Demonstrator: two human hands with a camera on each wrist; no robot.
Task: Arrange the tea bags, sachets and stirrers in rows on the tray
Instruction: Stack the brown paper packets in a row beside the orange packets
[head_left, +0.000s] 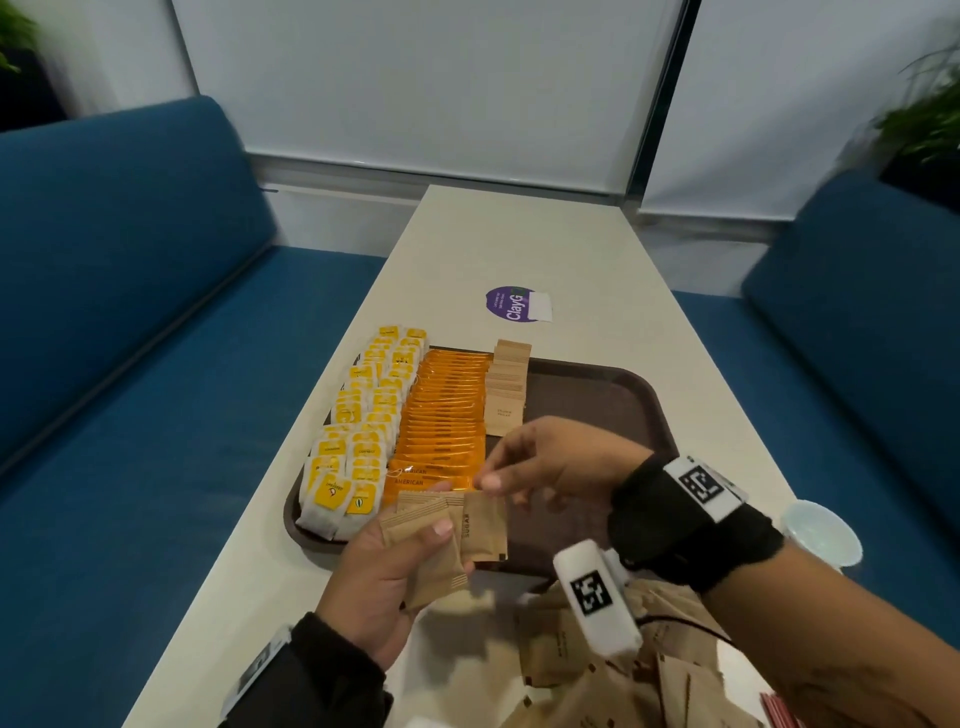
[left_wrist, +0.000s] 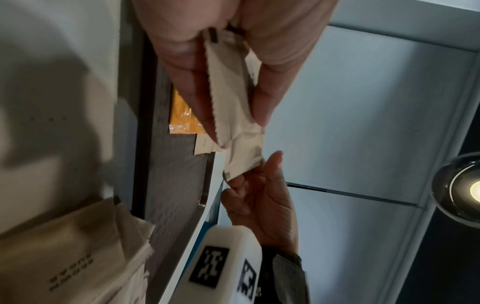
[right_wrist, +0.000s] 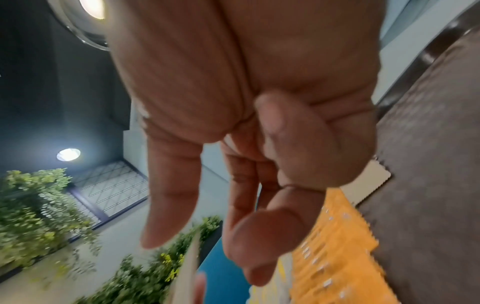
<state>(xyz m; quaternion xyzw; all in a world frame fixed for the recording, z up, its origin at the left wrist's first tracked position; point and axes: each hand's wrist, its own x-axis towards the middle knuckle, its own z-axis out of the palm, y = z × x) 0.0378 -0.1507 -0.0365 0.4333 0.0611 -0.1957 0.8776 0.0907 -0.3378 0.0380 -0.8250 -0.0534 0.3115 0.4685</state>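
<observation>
A brown tray (head_left: 597, 405) carries two rows of yellow tea bags (head_left: 358, 426), a row of orange sachets (head_left: 447, 410) and a short row of brown sugar sachets (head_left: 506, 389). My left hand (head_left: 395, 566) holds a fanned bunch of sugar sachets (head_left: 431, 551) above the tray's near edge. My right hand (head_left: 493, 467) pinches the top of the rightmost sachet in that bunch (head_left: 483, 525) between thumb and forefinger. The left wrist view shows the bunch (left_wrist: 231, 107) in my left hand (left_wrist: 233, 127), with the right hand (left_wrist: 259, 195) at its lower corner.
A loose pile of brown sachets (head_left: 649, 670) lies on the white table in front of the tray. A paper cup (head_left: 821, 530) stands at the right edge, red stirrers (head_left: 779, 712) at the bottom right. A purple sticker (head_left: 511, 304) lies beyond the tray. Blue benches flank the table.
</observation>
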